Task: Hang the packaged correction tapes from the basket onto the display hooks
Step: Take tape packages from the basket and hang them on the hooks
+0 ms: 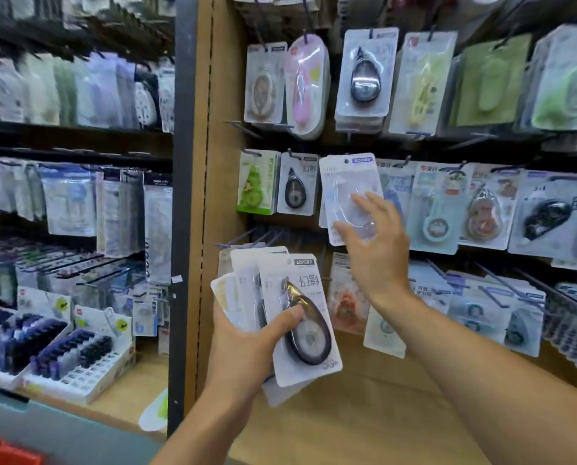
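Stationery shop aisle, wooden display panel (364, 407) carrying rows of hooks hung with carded correction tapes; a darker shelf bay sitting off to the left of the hands, blurred. Left hand (247, 344) is gripping a fanned stack of packages (290, 317), thumb pressing across the front card with the black tape dispenser, fingers curling behind. Right hand (374, 250) is reaching up and ahead, fingers spread and relaxed, fingertips touching a clear blister pack (347, 193) that is sitting at the middle row, just above and beyond that hand. The pack's hang hole (346, 161) is lying at the top edge, near a hook; whether the hook is passing through it cannot be told. No basket is showing. Handling judgement: these packs are looking light, with thin card backs that would flex and glossy plastic bubbles likely to be slippery, so a loose fan could slide apart. Best hold is probably a pinch on the flat card edge below the bubble, keeping the hole free for the hook. Empty hooks (243, 238) are jutting out just above the left hand's stack.
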Tool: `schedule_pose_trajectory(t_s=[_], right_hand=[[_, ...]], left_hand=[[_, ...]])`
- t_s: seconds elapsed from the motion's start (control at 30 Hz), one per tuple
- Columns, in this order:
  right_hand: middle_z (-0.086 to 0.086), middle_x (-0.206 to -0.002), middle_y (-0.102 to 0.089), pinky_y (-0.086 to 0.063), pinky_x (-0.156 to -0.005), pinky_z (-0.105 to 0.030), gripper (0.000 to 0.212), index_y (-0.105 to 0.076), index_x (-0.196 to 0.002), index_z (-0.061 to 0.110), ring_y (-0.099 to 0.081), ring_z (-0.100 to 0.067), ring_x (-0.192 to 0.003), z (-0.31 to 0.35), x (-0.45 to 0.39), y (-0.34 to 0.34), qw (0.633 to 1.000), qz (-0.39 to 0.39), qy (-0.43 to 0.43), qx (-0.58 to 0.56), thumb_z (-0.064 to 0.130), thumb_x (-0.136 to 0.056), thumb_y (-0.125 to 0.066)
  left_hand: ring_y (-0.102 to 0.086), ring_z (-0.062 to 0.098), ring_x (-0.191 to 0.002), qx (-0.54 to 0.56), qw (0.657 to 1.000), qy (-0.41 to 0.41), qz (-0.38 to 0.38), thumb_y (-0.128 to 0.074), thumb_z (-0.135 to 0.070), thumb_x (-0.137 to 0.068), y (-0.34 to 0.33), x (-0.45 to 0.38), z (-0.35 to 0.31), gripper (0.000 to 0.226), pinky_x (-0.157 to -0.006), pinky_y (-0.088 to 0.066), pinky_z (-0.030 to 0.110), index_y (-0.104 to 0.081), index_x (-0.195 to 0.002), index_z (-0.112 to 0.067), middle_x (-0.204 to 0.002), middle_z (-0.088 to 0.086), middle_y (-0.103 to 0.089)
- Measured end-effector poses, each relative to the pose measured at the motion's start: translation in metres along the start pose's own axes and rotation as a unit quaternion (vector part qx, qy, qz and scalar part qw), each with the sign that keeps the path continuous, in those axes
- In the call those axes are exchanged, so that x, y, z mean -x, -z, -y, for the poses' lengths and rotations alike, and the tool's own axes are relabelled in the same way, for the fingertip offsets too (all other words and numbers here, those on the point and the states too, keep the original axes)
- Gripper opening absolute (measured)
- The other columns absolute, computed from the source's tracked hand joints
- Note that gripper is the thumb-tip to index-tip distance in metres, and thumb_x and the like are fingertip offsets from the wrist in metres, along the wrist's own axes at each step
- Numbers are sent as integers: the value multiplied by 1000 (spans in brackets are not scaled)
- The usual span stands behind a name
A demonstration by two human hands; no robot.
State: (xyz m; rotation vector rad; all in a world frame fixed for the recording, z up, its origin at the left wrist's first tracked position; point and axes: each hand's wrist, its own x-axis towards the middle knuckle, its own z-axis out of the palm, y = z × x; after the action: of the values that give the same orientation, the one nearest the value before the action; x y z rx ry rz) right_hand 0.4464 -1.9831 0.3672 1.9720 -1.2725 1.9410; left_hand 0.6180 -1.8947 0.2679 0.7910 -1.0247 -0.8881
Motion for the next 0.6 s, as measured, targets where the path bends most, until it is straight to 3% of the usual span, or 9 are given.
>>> schedule_pose_trajectory(t_s=[0.17,0.3,0.4,0.5,0.6], right_hand=[[3,-143,-50,-33,-113,-28,50,-61,-137,20,-43,-18,-133,-12,-33,-23,999,-4,-26,47,24,-89,-75],[4,-144,-46,-28,-105,-20,51,-57,-141,24,-38,-16,-133,-17,-34,-31,997,4,-30,66,26,-92,-73],[0,-147,-42,-33,-110,-29,53,-54,-144,21,-38,-22,-136,-21,-45,-34,993,34,-42,108,25,-94,-70],[-1,-152,-37,-36,-115,-36,56,-50,-147,16,-39,-25,-138,-22,-64,-40,986,79,-84,116,16,-94,-70],[0,-156,-34,-31,-115,-27,58,-49,-148,16,-36,-22,-142,-24,-72,-47,984,98,-117,92,8,-94,-68]], left_hand=[[-77,10,-97,26,1000,13,8,-86,-11,-79,-4,-7,-7,56,-69,-63,28,-59,-122,-37,-108,-13,-79],[-78,14,-97,46,999,25,1,-85,-12,-80,0,-10,-9,54,-72,-63,35,-61,-122,-36,-108,-10,-79],[-77,19,-102,57,998,35,1,-86,-15,-77,3,-11,-8,59,-83,-63,45,-61,-127,-34,-113,-6,-79],[-77,18,-102,58,998,36,5,-87,-17,-77,3,-10,-8,61,-81,-63,43,-60,-128,-34,-113,-7,-78],[-78,15,-98,59,998,34,6,-85,-13,-80,4,-10,-8,54,-79,-62,38,-62,-123,-35,-109,-8,-79]])
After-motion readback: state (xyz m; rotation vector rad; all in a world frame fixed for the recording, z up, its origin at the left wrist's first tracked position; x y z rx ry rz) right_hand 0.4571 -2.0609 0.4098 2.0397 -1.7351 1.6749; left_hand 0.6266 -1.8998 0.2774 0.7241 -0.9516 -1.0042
